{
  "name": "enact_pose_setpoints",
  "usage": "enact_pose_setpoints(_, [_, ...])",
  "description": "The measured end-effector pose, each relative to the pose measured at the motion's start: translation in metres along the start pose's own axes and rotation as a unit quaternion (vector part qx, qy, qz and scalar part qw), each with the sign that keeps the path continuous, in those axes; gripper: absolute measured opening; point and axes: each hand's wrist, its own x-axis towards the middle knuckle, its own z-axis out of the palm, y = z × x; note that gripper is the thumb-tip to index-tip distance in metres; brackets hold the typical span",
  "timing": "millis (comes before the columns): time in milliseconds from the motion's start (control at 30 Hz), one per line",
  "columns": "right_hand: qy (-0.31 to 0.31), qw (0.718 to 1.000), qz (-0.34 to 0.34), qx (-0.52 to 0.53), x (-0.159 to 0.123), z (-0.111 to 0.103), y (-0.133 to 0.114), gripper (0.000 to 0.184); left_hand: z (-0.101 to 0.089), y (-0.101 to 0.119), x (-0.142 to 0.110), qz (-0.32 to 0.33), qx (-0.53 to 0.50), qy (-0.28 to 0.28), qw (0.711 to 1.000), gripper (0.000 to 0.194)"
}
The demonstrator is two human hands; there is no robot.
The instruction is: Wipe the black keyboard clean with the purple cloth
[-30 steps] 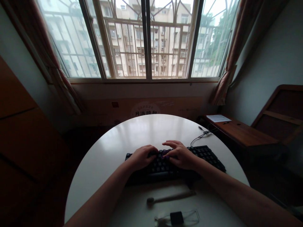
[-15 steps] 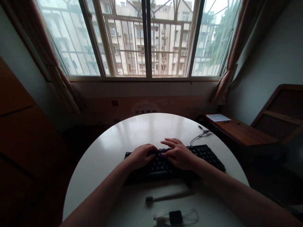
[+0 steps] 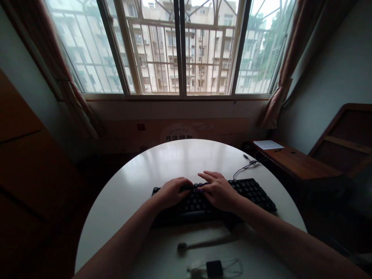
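Observation:
A black keyboard (image 3: pixel 252 193) lies across the white round table (image 3: pixel 124 193). Over its left half, my left hand (image 3: pixel 173 192) is closed, thumb and fingers pressed together around something dark that I cannot make out. My right hand (image 3: pixel 219 190) pinches a slim purple thing (image 3: pixel 200 186) low over the keys, its index finger stretched out to the left. The purple thing points toward my left fingertips; its kind is unclear and the hand partly hides it. Nearer to me lie a brush (image 3: pixel 182 247) with dark bristles and a wire keycap puller (image 3: pixel 214 268) with a black block.
A black cable (image 3: pixel 247 166) runs from the keyboard's back over the table toward the right. Beyond the table's right edge stands a low wooden table (image 3: pixel 305 161) with a white paper (image 3: pixel 268 145) on it. A barred window (image 3: pixel 181 50) with curtains is ahead.
My right hand has dipped slightly, and less of the purple thing shows above the keys. My left hand stays almost where it was.

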Motion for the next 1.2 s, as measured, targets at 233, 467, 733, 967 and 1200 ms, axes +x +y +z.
enact_pose_setpoints(233, [-0.02,0.996,-0.063,0.061,-0.003,-0.005,0.01,0.021,0.001,-0.004,0.0,-0.002,0.0,0.001,1.0,0.023])
enact_pose_setpoints(467, [0.008,0.998,-0.031,0.06,-0.001,-0.001,0.009,0.022,0.001,0.0,-0.001,0.007,0.005,-0.001,1.0,0.024])
enact_pose_setpoints(733, [0.091,0.824,0.194,0.525,-0.005,-0.022,0.039,0.029,-0.004,0.013,-0.004,0.025,0.071,0.003,0.997,0.027])
enact_pose_setpoints(967, [-0.09,0.604,0.111,0.784,-0.026,-0.052,0.048,0.042,0.001,0.02,-0.004,0.036,0.085,-0.012,0.996,0.039])
enact_pose_setpoints(1200, [-0.053,0.806,0.119,0.577,-0.01,-0.032,0.025,0.011,0.003,0.026,-0.002,0.035,0.079,-0.022,0.996,0.034])
